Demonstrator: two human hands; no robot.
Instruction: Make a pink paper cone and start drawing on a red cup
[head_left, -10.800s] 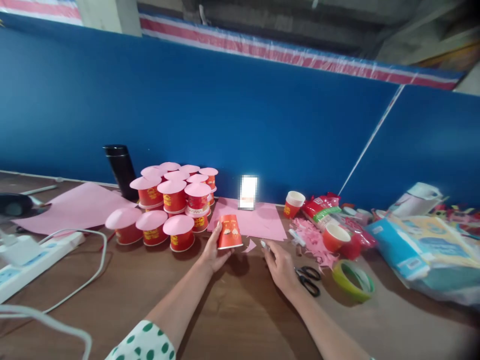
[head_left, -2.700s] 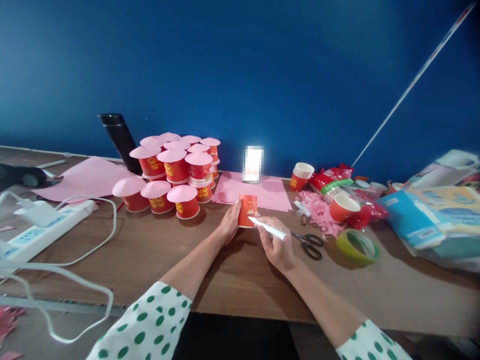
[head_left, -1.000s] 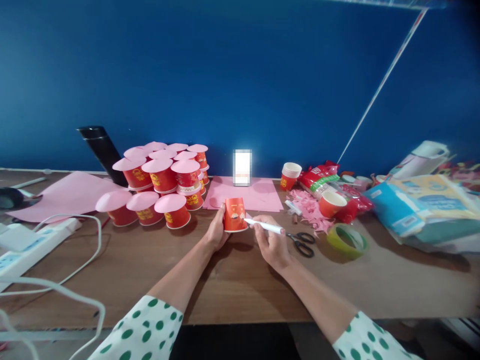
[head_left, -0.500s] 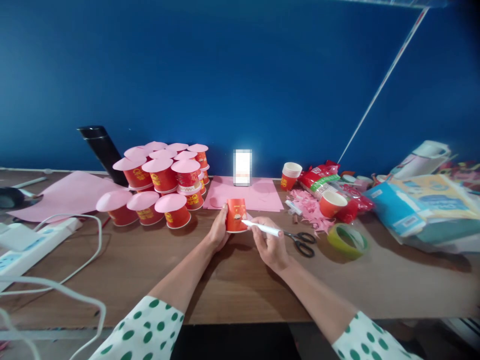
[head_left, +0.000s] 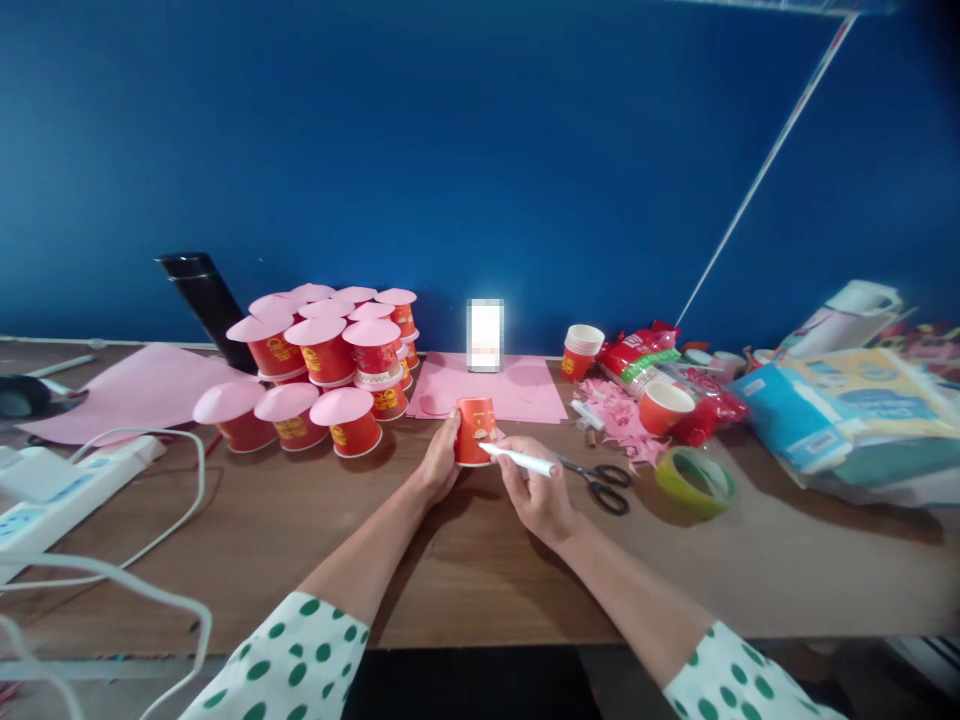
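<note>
A red paper cup (head_left: 472,425), upside down with its rim at the bottom, is gripped at its left side by my left hand (head_left: 440,462). My right hand (head_left: 538,492) is closed around a white marker (head_left: 529,462), whose tip points left at the lower right part of the cup; whether it touches the wall I cannot tell. Just right of that hand lie black-handled scissors (head_left: 609,488). To the left stand several upturned red cups (head_left: 356,438) topped with pink paper cones (head_left: 341,405), some stacked in tiers.
Behind the cup, pink paper sheets (head_left: 525,385) lie under a blurred bright screen (head_left: 485,335). On the right are stacked cups (head_left: 582,352), pink scraps (head_left: 622,420), a tape roll (head_left: 694,482) and a blue packet (head_left: 806,410). A power strip (head_left: 82,490) with white cables sits left.
The cup has turned slightly in my left hand, so its printed pattern has shifted. The marker tip has moved a little left and down across the cup.
</note>
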